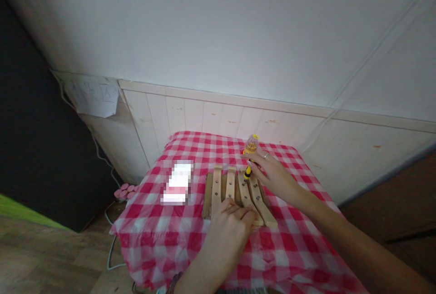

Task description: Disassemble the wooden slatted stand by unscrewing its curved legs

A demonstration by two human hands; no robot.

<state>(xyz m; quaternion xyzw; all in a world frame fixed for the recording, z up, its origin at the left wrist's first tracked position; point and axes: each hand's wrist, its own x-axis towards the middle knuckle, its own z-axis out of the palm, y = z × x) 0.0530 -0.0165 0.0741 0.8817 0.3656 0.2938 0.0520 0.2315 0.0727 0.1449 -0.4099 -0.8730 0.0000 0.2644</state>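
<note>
My right hand [270,171], a ring on one finger, grips a yellow-and-black screwdriver [248,173]. The screwdriver slants down, its lower end at a screw near the far end of a pale wooden strip [244,189]. My left hand [235,216] is curled over the near ends of the strips and holds them; its fingertips are partly hidden. Several such strips, each with screws in it, lie side by side across a darker wooden board [206,201]. Just beyond my right hand stands a clear container with a yellow top [252,143], partly covered by the fingers.
A red-and-white checked cloth [146,235] covers the table. Left of the board lies a bright, pixelated rectangle [177,182]. White wood panelling [218,114] rises behind the table. Pink round items [126,191] and a cable [109,257] are by the left edge.
</note>
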